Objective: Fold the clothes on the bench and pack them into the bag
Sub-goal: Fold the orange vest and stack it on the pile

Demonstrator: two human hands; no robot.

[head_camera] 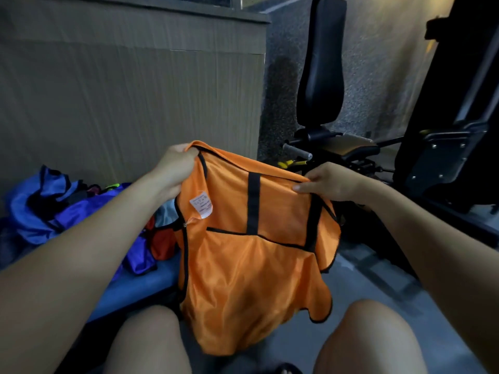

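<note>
We held the shiny orange mesh vest with black trim (253,255) up in front of us, hanging between our bare knees. Our left hand (176,168) was clenched around its upper left corner, the fabric bunched inside the curled fingers. Our right hand (328,182) pinched the upper edge on the other side, thumb lying along the seam. A white care label (201,204) showed near the left edge, and black straps ran down and across the cloth.

To our left the blue padded table (140,287) carried a heap of blue and purple garments (40,209), with a red piece (162,242) just beside the vest's left edge. Whether any of that heap was the bag, we could not tell.

Behind the vest stood a black gym seat with an upright padded backrest (321,71), next to a ribbed grey-brown wall (129,90). The grey floor (378,287) lay beneath.
</note>
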